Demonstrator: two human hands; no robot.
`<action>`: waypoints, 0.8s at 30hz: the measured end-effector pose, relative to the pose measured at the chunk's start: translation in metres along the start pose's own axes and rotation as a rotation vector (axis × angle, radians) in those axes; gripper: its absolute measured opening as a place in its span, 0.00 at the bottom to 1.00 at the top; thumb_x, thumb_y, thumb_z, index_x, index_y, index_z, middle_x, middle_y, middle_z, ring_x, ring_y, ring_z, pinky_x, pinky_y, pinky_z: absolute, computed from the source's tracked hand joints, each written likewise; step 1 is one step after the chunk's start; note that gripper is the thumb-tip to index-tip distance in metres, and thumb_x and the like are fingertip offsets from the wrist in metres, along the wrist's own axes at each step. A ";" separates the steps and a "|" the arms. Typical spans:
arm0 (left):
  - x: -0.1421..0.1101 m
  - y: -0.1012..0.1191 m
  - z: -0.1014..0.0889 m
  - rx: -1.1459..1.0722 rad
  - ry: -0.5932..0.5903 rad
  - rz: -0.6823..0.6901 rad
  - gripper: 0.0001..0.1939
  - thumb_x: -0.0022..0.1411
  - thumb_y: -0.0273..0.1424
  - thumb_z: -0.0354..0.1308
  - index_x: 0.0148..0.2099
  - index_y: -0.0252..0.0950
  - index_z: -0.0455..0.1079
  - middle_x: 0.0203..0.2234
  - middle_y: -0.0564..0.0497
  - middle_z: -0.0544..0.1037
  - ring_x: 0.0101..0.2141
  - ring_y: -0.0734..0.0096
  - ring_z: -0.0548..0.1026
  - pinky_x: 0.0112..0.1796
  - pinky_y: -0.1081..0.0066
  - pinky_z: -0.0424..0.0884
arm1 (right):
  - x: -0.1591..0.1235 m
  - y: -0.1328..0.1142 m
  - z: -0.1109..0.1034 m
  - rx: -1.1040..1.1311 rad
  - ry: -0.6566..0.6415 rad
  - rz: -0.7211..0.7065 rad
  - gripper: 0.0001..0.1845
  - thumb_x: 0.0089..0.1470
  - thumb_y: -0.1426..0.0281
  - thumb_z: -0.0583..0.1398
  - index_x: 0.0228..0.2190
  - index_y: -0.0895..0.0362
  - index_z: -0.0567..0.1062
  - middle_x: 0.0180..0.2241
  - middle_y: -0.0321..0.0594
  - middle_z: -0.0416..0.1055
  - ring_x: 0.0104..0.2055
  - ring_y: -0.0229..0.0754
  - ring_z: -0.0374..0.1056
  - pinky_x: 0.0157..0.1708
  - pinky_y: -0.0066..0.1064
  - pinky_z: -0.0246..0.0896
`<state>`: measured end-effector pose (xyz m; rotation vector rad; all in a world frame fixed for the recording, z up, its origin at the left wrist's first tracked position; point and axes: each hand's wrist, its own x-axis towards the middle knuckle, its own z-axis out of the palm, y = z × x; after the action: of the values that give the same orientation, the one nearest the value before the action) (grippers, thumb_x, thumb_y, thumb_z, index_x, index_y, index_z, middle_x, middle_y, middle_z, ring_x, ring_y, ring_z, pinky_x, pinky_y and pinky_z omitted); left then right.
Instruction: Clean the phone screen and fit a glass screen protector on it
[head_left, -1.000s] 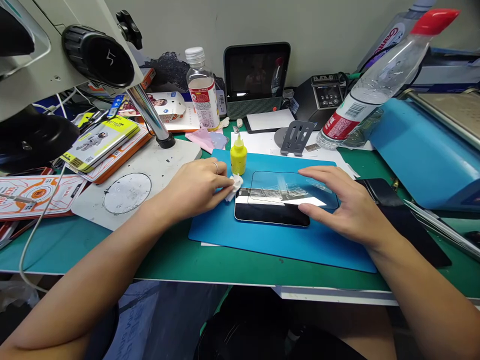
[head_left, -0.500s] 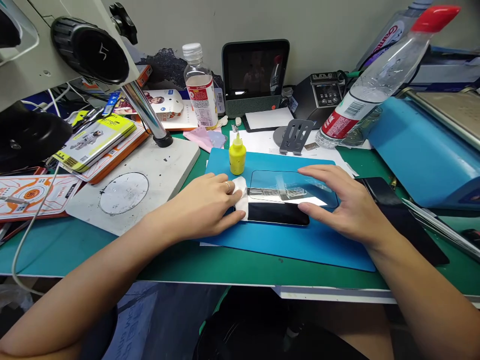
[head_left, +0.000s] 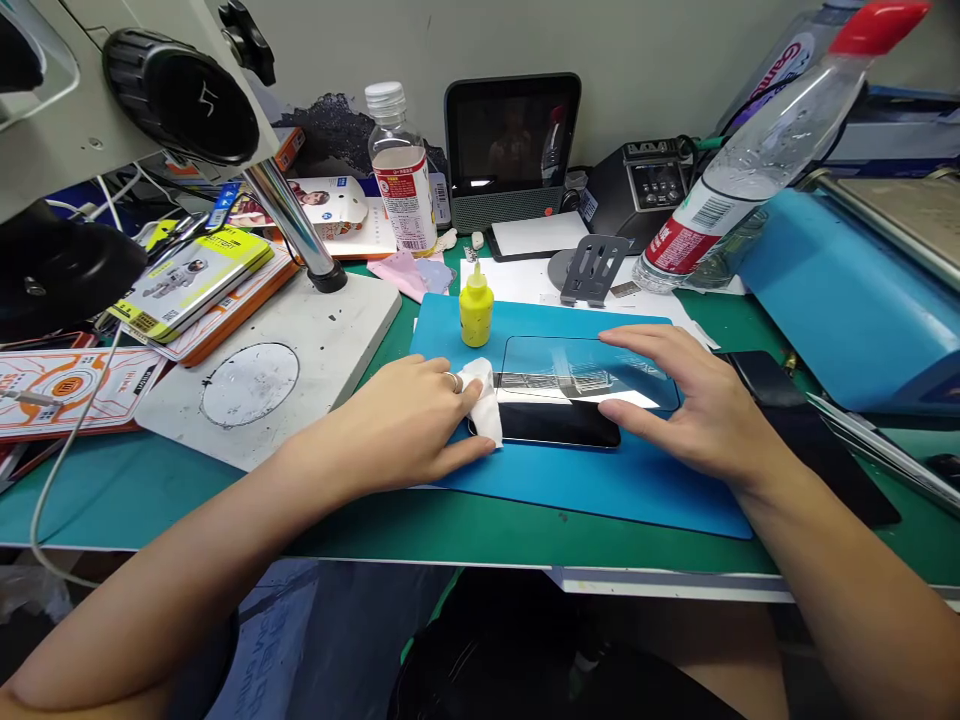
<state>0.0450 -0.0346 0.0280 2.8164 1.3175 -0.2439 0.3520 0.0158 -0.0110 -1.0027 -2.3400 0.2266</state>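
A dark phone (head_left: 559,426) lies screen up on the blue mat (head_left: 585,485). My left hand (head_left: 409,420) grips a folded white tissue (head_left: 487,405) at the phone's left end, with the thumb stretched along the near side. In my right hand (head_left: 697,405), thumb and fingers span a clear glass screen protector (head_left: 536,352) with a thin dark outline, gripped at its edges. It is tilted just behind the phone and reflects light. A small yellow dropper bottle (head_left: 476,310) stands behind the tissue.
A microscope stand base (head_left: 345,330) is at left, beside boxed parts (head_left: 202,275). At the back are a clear drink bottle (head_left: 403,190), a dark display (head_left: 512,140) and a grey phone holder (head_left: 595,270). A red-capped bottle (head_left: 697,225) leans at right, near a blue machine (head_left: 847,300).
My left hand and the tissue have shifted slightly at the phone's left end, and more of the tissue shows. My right hand still holds the glass in nearly the same place.
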 end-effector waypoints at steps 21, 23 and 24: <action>-0.009 0.036 0.013 -0.065 0.064 0.090 0.32 0.71 0.52 0.54 0.61 0.29 0.71 0.36 0.44 0.82 0.39 0.54 0.80 0.38 0.59 0.72 | 0.000 -0.002 0.000 0.040 0.017 0.017 0.27 0.59 0.59 0.66 0.58 0.48 0.72 0.56 0.47 0.74 0.58 0.59 0.71 0.57 0.58 0.68; 0.001 0.046 0.014 -0.090 0.079 0.109 0.35 0.70 0.54 0.55 0.61 0.27 0.71 0.36 0.44 0.82 0.39 0.54 0.80 0.39 0.59 0.72 | 0.000 -0.001 0.000 0.038 0.023 0.021 0.26 0.59 0.59 0.65 0.58 0.47 0.72 0.56 0.47 0.74 0.58 0.59 0.71 0.57 0.57 0.68; 0.005 0.051 0.014 -0.093 0.090 0.108 0.35 0.69 0.55 0.55 0.60 0.26 0.72 0.37 0.43 0.82 0.40 0.54 0.80 0.39 0.58 0.72 | 0.000 0.000 0.000 0.036 0.025 0.025 0.26 0.59 0.59 0.65 0.58 0.46 0.72 0.55 0.46 0.74 0.58 0.59 0.71 0.57 0.58 0.68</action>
<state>0.0848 -0.0647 0.0108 2.8384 1.1541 -0.0530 0.3515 0.0157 -0.0109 -1.0125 -2.2937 0.2642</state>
